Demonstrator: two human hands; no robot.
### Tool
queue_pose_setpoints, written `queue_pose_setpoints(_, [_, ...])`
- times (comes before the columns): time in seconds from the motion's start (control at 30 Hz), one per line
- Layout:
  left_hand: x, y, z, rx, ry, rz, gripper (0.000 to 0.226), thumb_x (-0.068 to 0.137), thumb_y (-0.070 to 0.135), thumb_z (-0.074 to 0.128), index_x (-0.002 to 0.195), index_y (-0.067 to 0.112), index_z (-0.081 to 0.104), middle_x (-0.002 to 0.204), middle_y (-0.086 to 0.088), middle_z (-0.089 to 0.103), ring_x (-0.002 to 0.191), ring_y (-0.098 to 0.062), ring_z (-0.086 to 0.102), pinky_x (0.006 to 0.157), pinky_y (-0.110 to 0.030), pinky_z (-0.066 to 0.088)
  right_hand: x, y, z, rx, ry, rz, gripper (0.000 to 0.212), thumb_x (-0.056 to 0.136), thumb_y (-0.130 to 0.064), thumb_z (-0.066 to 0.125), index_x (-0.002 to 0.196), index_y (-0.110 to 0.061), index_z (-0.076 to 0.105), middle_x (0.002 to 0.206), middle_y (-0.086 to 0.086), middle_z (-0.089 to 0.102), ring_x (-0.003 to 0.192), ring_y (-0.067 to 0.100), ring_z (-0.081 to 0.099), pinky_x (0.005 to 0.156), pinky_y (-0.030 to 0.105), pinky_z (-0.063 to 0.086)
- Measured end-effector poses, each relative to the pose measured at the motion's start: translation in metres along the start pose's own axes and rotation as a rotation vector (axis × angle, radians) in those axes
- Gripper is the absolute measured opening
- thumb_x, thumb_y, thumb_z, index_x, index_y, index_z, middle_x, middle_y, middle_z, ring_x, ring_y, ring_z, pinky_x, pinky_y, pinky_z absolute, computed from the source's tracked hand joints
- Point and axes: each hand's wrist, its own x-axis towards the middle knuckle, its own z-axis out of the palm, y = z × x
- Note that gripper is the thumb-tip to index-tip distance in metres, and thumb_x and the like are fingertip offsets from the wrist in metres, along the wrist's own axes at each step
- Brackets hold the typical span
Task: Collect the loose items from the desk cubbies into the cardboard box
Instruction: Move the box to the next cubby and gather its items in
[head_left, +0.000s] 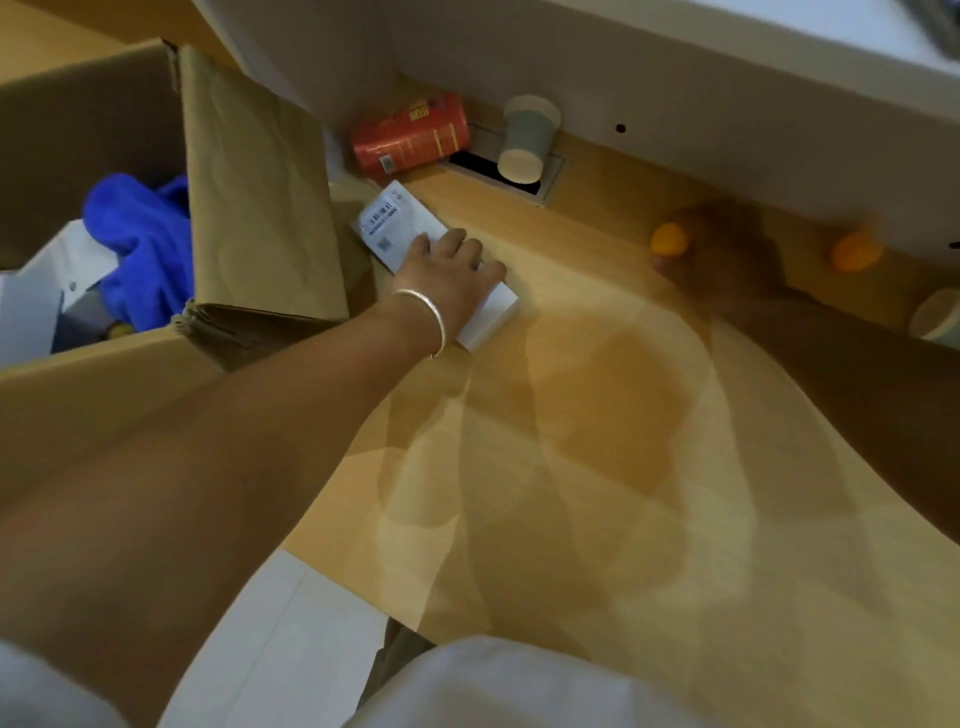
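Left grip (451, 270) pressed palm-down on flat white rectangular carton with barcode label (402, 228), fingers curled over its far long edge, thumb side hidden, so clasping it rather than merely resting, as far as can be judged. Silver bangle (423, 317) at the wrist. Carton lying flat on pale wooden surface (597, 364), long axis running diagonally from the near right, under the palm, up toward the far left, labelled end poking out beyond the fingertips and nearly touching the raised flap of large brown cardboard box (249, 197). Box just to the left of the carton, open, already holding crumpled blue cloth (140, 244) and something white. Likely next: lift and swing left over that upright flap, short travel, labelled end leading. Right grip (696, 244) well apart on the right, heavily blurred, around small orange round fruit (670, 239); closure not clear. Further back, red printed packet (410, 135) on its side and grey paper cup (527, 140) tipped over, both still loose
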Motion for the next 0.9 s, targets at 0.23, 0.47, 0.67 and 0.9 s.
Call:
queue_pose_setpoints(0.23, [-0.031, 0.017, -0.018, 0.029, 0.125, 0.142, 0.072, 0.084, 0.017, 0.063, 0.143, 0.027, 0.022, 0.152, -0.012, 0.02, 0.144, -0.032, 0.009, 0.113, -0.052, 0.018, -0.028, -0.039, -0.004, -0.015, 0.002, -0.033, 0.037, 0.088, -0.041, 0.061, 0.116, -0.017, 0.056, 0.123, 0.018, 0.046, 0.115, 0.04, 0.04, 0.088, 0.046, 0.04])
queue_pose_setpoints(0.47, [-0.093, 0.005, -0.058, 0.052, 0.404, 0.302, 0.071, 0.079, 0.018, 0.068, 0.137, 0.027, 0.029, 0.147, -0.013, 0.029, 0.141, -0.032, 0.017, 0.111, -0.051, 0.02, -0.056, -0.104, -0.04, 0.165, 0.175, -0.134, 0.048, 0.087, -0.04, 0.065, 0.124, -0.012, 0.056, 0.117, 0.023, 0.052, 0.11, 0.041, 0.045, 0.086, 0.044, 0.039])
queue_pose_setpoints(0.67, [-0.155, -0.047, -0.084, 0.043, 0.57, 0.247, 0.076, 0.077, 0.023, 0.072, 0.14, 0.028, 0.029, 0.147, -0.012, 0.031, 0.141, -0.033, 0.018, 0.112, -0.051, 0.019, -0.076, -0.163, -0.073, 0.249, 0.251, -0.206, 0.046, 0.089, -0.043, 0.06, 0.126, -0.015, 0.054, 0.119, 0.017, 0.052, 0.11, 0.035, 0.042, 0.086, 0.033, 0.028])
queue_pose_setpoints(0.9, [-0.23, -0.183, -0.063, -0.063, 0.514, -0.053, 0.079, 0.072, 0.024, 0.072, 0.138, 0.028, 0.03, 0.144, -0.009, 0.032, 0.139, -0.03, 0.019, 0.11, -0.05, 0.022, -0.064, -0.301, -0.127, 0.336, 0.35, -0.344, 0.039, 0.088, -0.046, 0.06, 0.122, -0.025, 0.054, 0.119, 0.006, 0.053, 0.113, 0.026, 0.043, 0.089, 0.031, 0.03])
